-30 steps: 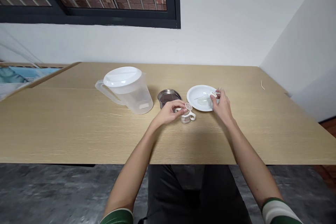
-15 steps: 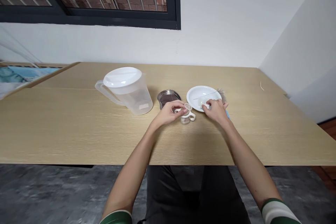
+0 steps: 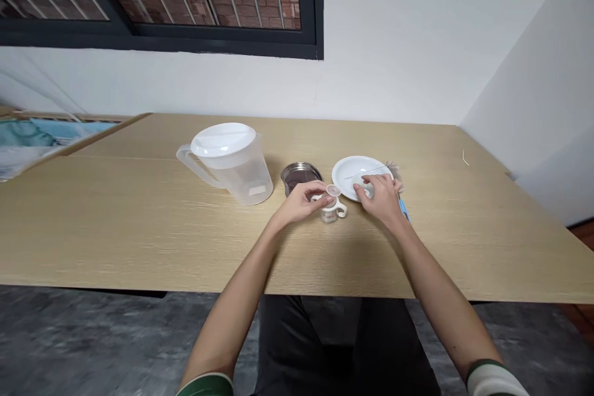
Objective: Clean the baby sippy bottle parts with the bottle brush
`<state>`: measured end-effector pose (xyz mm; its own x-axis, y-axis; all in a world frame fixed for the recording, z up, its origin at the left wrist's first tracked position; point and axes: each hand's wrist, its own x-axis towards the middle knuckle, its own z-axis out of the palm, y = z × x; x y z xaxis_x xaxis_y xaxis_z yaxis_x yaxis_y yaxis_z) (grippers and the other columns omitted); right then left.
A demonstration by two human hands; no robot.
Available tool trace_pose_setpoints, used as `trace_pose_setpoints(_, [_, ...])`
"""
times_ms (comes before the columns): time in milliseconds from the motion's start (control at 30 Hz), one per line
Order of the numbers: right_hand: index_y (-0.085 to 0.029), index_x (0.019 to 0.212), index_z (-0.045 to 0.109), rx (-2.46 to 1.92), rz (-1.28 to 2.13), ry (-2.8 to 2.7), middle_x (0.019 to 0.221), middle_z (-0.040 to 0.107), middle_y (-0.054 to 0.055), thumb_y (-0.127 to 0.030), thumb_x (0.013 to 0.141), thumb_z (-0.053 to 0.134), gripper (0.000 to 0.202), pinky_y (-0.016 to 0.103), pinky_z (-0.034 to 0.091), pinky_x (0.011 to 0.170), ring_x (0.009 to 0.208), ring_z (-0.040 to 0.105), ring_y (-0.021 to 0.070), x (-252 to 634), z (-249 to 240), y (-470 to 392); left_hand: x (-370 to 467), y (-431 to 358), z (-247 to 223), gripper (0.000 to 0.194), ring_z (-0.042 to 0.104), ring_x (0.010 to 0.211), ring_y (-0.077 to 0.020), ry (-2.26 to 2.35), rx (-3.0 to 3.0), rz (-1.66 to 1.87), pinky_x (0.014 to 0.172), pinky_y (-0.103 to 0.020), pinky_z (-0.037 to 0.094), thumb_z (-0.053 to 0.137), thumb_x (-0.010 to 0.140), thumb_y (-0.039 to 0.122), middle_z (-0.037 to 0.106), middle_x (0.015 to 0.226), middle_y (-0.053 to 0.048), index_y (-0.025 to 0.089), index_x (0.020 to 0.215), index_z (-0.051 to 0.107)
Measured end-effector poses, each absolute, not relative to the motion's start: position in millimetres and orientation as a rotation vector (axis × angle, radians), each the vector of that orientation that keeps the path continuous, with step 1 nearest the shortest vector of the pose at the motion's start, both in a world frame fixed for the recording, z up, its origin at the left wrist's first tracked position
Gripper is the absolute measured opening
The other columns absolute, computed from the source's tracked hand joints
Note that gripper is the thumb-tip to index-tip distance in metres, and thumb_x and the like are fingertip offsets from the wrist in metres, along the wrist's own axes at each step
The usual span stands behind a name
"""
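A pale wooden tabletop (image 3: 139,235) stretches before me. The largest container on it is a translucent jug (image 3: 239,176) to the left, its white lid on and its handle pointing left; I cannot tell whether there is liquid inside. A round white plate (image 3: 342,182) sits right of centre, holding a small clear piece (image 3: 364,188), partly covered by my fingers. My right hand (image 3: 383,199) reaches over the plate's near rim, thumb and fingers bent around this piece; I cannot tell whether they grip it. My left hand (image 3: 301,203) pinches the left side of a small cup and partly hides the round metal dish (image 3: 290,177) behind it. The dish looks dark inside, its contents unclear. A brush (image 3: 394,174) has grey bristles by the plate's right rim and a thin stem across the plate. The cup (image 3: 330,215), between my hands and near the plate, has a clear body, a white collar and a curled handle on the right; its round cap (image 3: 333,190) is raised. What it holds is too small to make out. A blue object (image 3: 404,208) lies beside my right wrist.
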<state>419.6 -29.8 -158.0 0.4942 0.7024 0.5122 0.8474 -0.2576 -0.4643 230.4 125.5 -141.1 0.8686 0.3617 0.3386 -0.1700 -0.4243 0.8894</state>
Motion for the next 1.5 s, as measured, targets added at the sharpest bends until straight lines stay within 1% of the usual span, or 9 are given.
trace_pose_setpoints(133, [-0.023,0.121,0.066,-1.636,-0.024,-1.452,0.108,0.071,0.008,-0.054,0.086,0.068,0.047,0.043,0.035,0.098,0.101,0.061,0.0252,392.9,-149.0,-27.5,231.6,126.7,-142.1,0.029,0.067,0.107,-0.0246,0.095,1.968,0.648,0.095,-0.036,0.050,0.076,0.085,0.042,0.073,0.111,-0.013,0.017,0.100,0.078])
trace_pose_setpoints(333, [-0.026,0.111,0.072,-1.489,0.094,-1.402,0.104,0.072,0.007,-0.052,0.085,0.071,0.036,0.042,0.041,0.093,0.091,0.062,0.0222,373.3,-148.5,-22.0,232.0,123.8,-140.4,0.026,0.066,0.107,-0.0237,0.037,1.981,0.651,0.097,-0.037,0.049,0.075,0.086,0.039,0.073,0.112,-0.012,0.019,0.101,0.078])
trace_pose_setpoints(500, [-0.024,0.113,0.070,-1.250,0.399,-1.189,0.106,0.071,0.008,-0.049,0.082,0.075,0.039,0.039,0.050,0.087,0.093,0.064,0.0219,379.3,-142.6,-24.2,231.8,123.9,-141.5,0.039,0.067,0.099,-0.0237,0.168,1.922,0.602,0.094,-0.037,0.051,0.086,0.073,0.039,0.073,0.106,-0.011,0.016,0.102,0.074])
trace_pose_setpoints(600, [-0.025,0.115,0.067,-1.112,0.553,-1.021,0.097,0.073,0.006,-0.051,0.078,0.079,0.047,0.040,0.055,0.087,0.087,0.068,0.0212,385.9,-135.6,-27.3,232.1,126.0,-143.2,0.045,0.068,0.098,-0.0242,0.223,1.936,0.612,0.095,-0.039,0.051,0.090,0.067,0.038,0.073,0.104,-0.011,0.016,0.102,0.074])
trace_pose_setpoints(667, [-0.025,0.116,0.067,-1.050,0.558,-0.948,0.091,0.073,0.005,-0.051,0.077,0.081,0.049,0.042,0.056,0.090,0.085,0.070,0.0207,392.6,-131.4,-29.6,232.6,127.1,-144.3,0.047,0.068,0.098,-0.0243,0.237,1.938,0.621,0.095,-0.039,0.052,0.090,0.065,0.039,0.074,0.104,-0.010,0.016,0.102,0.074])
trace_pose_setpoints(1000, [-0.024,0.113,0.068,-0.971,0.392,-0.719,0.094,0.074,0.003,-0.049,0.073,0.086,0.050,0.038,0.060,0.094,0.088,0.072,0.0176,437.9,-136.8,-30.5,230.8,126.3,-142.7,0.051,0.069,0.102,-0.0257,0.259,1.948,0.588,0.098,-0.042,0.053,0.089,0.066,0.041,0.074,0.111,-0.012,0.016,0.106,0.072])
trace_pose_setpoints(1100, [-0.024,0.112,0.067,-1.030,0.403,-0.694,0.097,0.075,0.004,-0.049,0.072,0.086,0.051,0.039,0.059,0.097,0.093,0.074,0.0195,445.1,-147.3,-26.2,230.6,127.0,-142.7,0.050,0.069,0.104,-0.0256,0.259,1.974,0.596,0.100,-0.042,0.052,0.089,0.067,0.041,0.073,0.113,-0.011,0.017,0.108,0.071])
trace_pose_setpoints(1300, [-0.024,0.110,0.068,-1.155,0.496,-0.741,0.103,0.074,0.006,-0.050,0.063,0.090,0.058,0.045,0.057,0.100,0.096,0.075,0.0246,444.8,-159.0,-19.6,230.7,130.6,-143.6,0.053,0.067,0.108,-0.0261,0.298,2.069,0.592,0.100,-0.043,0.052,0.086,0.068,0.045,0.071,0.118,-0.011,0.018,0.112,0.070])
trace_pose_setpoints(1500, [-0.021,0.113,0.066,-1.277,0.448,-0.778,0.109,0.073,0.010,-0.052,0.065,0.087,0.060,0.047,0.056,0.097,0.098,0.073,0.0262,446.3,-163.5,-17.5,229.3,131.8,-142.7,0.054,0.067,0.103,-0.0254,0.332,2.111,0.569,0.095,-0.041,0.053,0.086,0.066,0.046,0.072,0.112,-0.012,0.016,0.108,0.071])
